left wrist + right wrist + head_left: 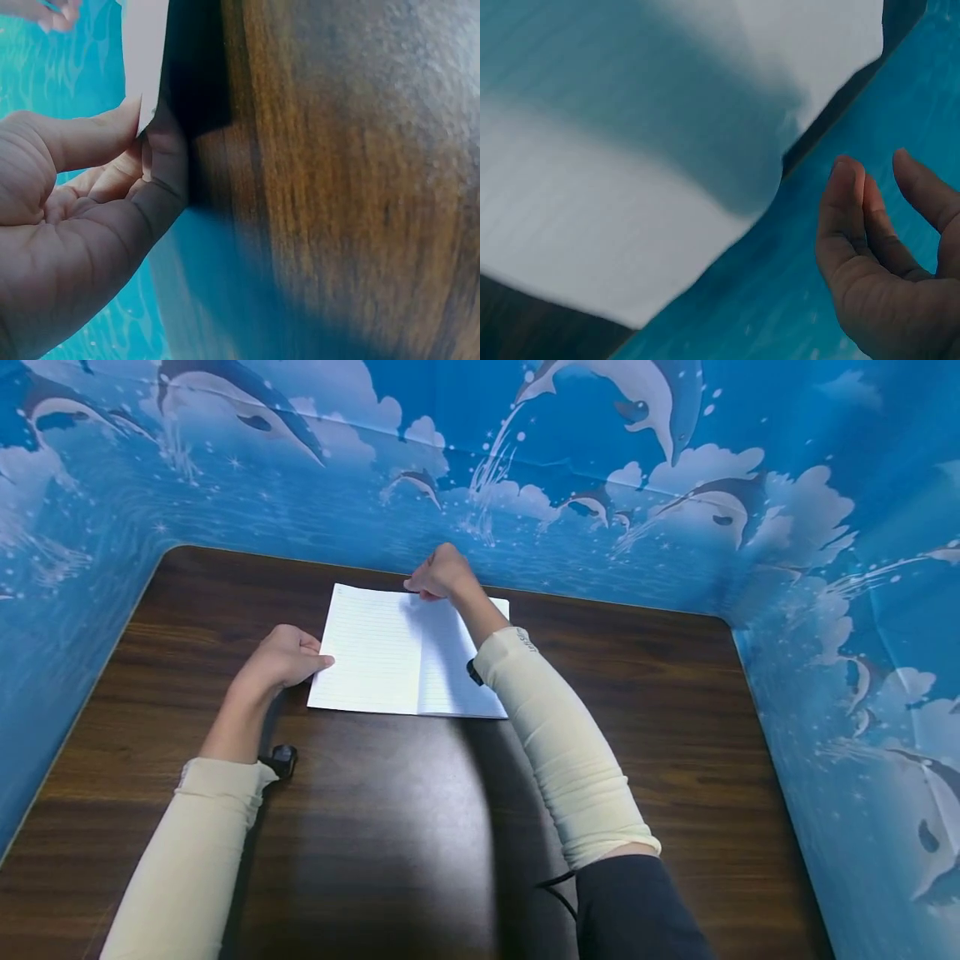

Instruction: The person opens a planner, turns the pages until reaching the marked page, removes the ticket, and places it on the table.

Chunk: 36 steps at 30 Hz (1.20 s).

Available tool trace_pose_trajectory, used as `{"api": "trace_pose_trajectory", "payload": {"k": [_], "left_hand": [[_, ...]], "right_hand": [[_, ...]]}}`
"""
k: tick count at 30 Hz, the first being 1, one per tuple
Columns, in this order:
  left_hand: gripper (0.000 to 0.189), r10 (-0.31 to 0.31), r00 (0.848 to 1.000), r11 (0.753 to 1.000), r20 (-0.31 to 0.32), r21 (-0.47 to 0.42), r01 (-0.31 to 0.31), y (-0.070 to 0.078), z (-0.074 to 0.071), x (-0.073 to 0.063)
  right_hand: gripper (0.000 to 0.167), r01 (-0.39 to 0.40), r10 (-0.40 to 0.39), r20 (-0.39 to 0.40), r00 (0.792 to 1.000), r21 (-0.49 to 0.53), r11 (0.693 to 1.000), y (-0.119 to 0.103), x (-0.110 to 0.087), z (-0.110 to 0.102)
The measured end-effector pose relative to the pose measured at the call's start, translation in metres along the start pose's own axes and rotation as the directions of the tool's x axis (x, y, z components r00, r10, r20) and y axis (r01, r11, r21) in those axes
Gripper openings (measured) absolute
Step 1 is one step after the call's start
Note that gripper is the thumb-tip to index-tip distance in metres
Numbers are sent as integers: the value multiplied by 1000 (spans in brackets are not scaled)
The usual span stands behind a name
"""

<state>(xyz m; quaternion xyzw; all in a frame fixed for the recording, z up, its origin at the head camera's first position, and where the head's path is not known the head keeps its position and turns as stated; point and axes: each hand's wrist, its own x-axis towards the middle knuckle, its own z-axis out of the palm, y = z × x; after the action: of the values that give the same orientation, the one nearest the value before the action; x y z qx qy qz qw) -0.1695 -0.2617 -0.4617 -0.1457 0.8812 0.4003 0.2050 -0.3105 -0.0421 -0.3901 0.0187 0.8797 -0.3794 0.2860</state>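
An open notebook [371, 652] with lined white pages lies across the far half of the table, its fold running just right of its middle. My left hand [281, 658] pinches the notebook's left edge between thumb and fingers; in the left wrist view that hand [90, 180] grips the thin white edge [148, 52] a little above the wood. Over the far edge near the fold is my right hand [444, 573], fingers bent. The right wrist view shows this hand [889, 277] with thumb and fingers apart, nothing between them, beside the pages [577, 217].
The dark wooden table [375, 827] has rounded far corners. A blue curtain [315, 502] printed with dolphins surrounds it at the back and both sides. A black cable [557, 887] shows near the right elbow. The right forearm crosses above the notebook's right page.
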Motion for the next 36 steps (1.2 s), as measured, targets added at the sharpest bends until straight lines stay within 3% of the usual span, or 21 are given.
{"api": "trace_pose_trajectory", "payload": {"k": [7,14,24,30,36], "left_hand": [[45,-7,1000,1000,-14,8,7,1,-2,-1],[27,-9,1000,1000,-4,4,9,1,-7,1],[26,-14,1000,1000,27,1,14,-3,-7,1],[28,-8,1000,1000,19,10,8,-3,-5,-2],[27,-11,1000,1000,6,-6,11,2,1,-1]], "right_hand": [[24,-21,21,-16,1000,11,1000,16,-1,-37],[31,-145,146,-73,987,31,989,27,-3,-54],[66,-280,270,-147,952,-51,959,42,-3,-61],[62,-300,252,-240,938,-194,934,60,-4,-51],[58,-302,235,-275,932,-235,924,82,-2,-42]]}}
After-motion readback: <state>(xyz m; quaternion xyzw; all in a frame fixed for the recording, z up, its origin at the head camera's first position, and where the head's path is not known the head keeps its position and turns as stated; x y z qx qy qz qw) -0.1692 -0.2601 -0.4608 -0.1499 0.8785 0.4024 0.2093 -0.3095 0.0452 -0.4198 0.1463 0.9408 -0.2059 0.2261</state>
